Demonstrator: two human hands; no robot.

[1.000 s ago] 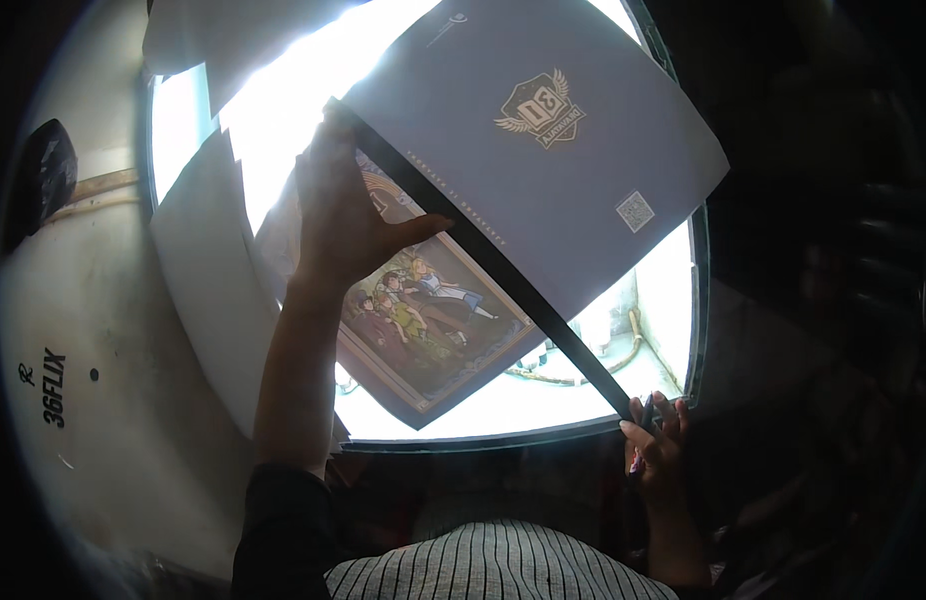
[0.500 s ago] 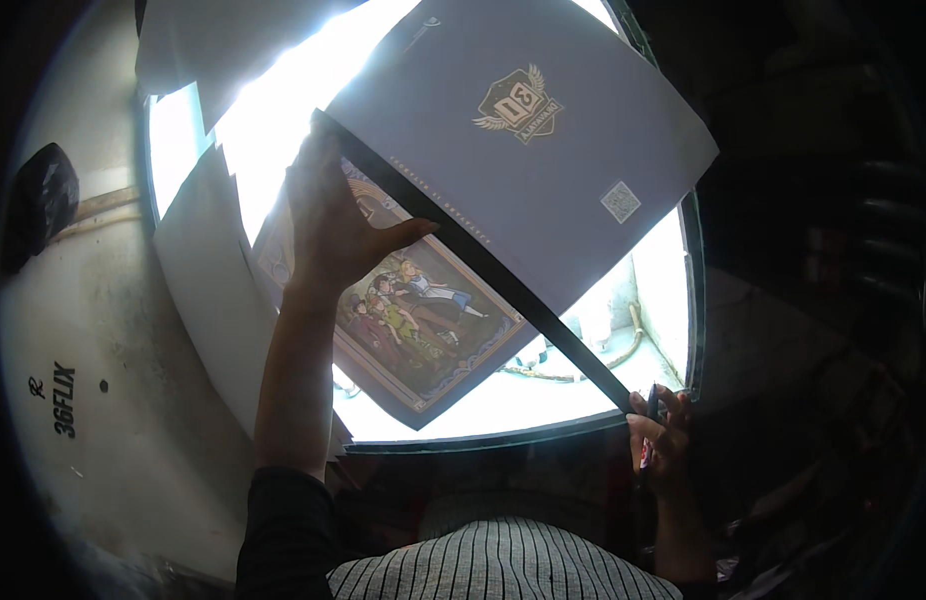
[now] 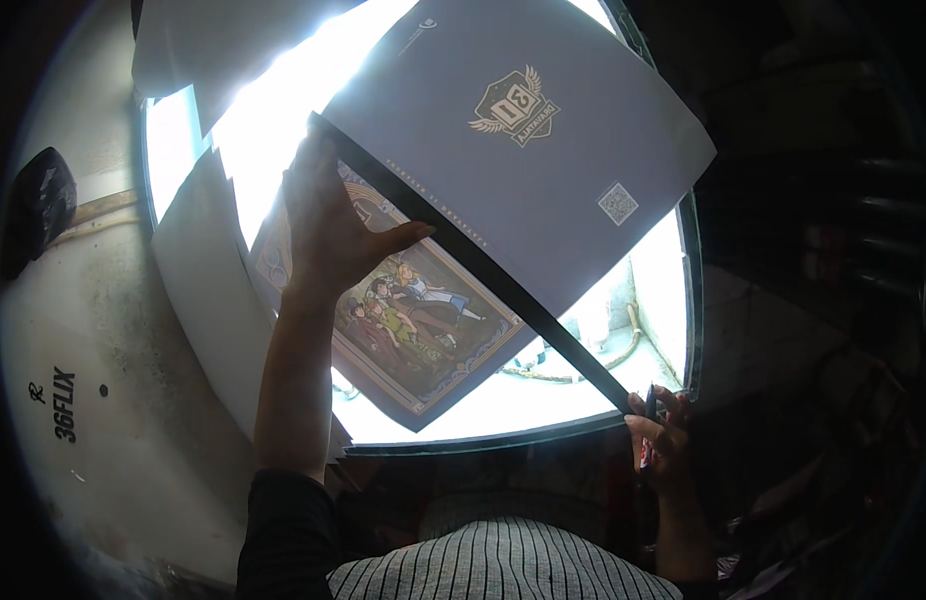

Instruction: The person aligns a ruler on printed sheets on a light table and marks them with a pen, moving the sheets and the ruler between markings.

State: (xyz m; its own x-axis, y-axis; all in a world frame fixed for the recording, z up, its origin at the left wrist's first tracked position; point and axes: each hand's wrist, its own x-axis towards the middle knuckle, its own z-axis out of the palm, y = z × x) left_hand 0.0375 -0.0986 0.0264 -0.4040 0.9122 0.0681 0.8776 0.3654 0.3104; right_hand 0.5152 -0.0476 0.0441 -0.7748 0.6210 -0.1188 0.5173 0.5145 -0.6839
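A large printed sheet lies aslant on a brightly lit glass light table (image 3: pixel 383 432). Its grey-blue upper half (image 3: pixel 603 120) bears a winged shield emblem and a square code. On its lower half is a framed picture (image 3: pixel 413 330) of several cartoon figures. A dark straightedge (image 3: pixel 503 283) crosses the sheet between the halves, from upper left to lower right. My left hand (image 3: pixel 328 225) is spread along the straightedge's upper end, thumb stretched out onto it. At its lower end, my right hand (image 3: pixel 663 435) pinches the straightedge and also holds a slim dark pen-like tool (image 3: pixel 651 400).
Blank pale sheets (image 3: pixel 198 270) lie along the light table's left side, and another pale sheet (image 3: pixel 198 40) covers its top left. A pale surface (image 3: pixel 103 330) with dark lettering is at left, with a black object (image 3: pixel 45 200) on it. Cables show through the glass.
Almost nothing differs. The view has shifted very slightly, while both hands, the straightedge and the sheet keep their places.
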